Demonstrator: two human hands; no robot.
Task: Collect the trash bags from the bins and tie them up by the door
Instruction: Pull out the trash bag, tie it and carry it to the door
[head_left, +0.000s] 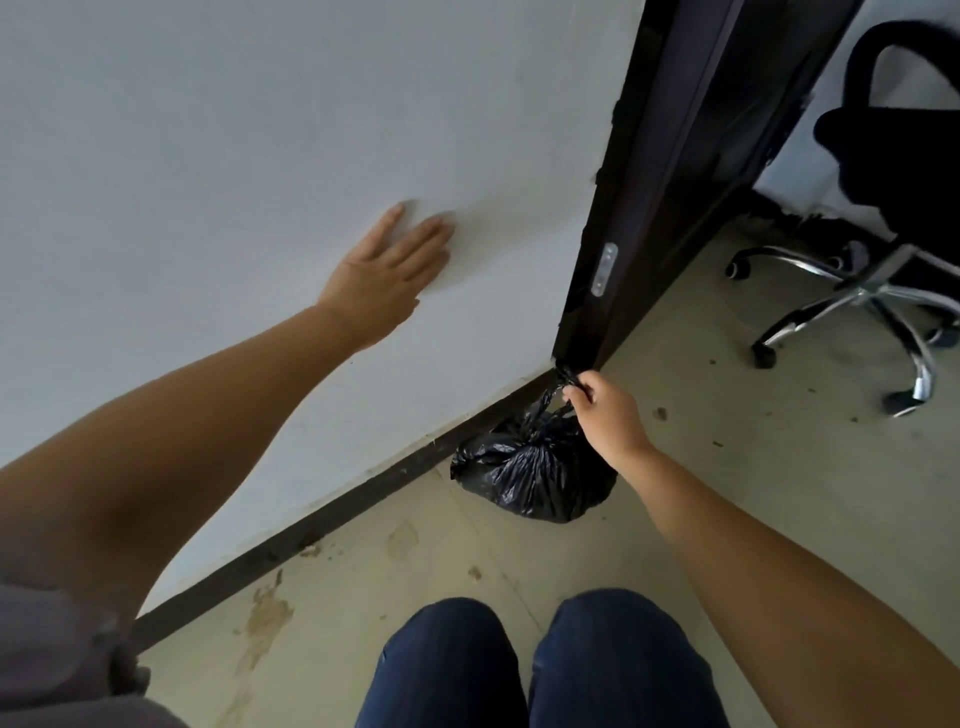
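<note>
The person is bent low by the door frame (670, 171). The right hand (605, 410) is closed tight around the twisted top of a black trash bag (530, 473). The bag hangs just under that hand, and its round bottom sits on the floor (727, 493), or very near it. It is right at the foot of the dark door frame, touching the dark strip along the bottom of the wall (208, 130).

The left hand (384, 275) is open and flat. It presses on the white wall, well away from the bag, up and to the left of the right hand. It holds nothing. I think it keeps the person steady while they lean down.

The bag's neck looks bunched and knotted, so I think this one is tied already and is being set down in its spot. I cannot tell if the knot is pulled fully tight.

I see only this one bag. No bins show from here, so I cannot tell how many bags are left to fetch. Past the right hand, through the doorway, stands an office chair (883, 218) on wheels.
</note>
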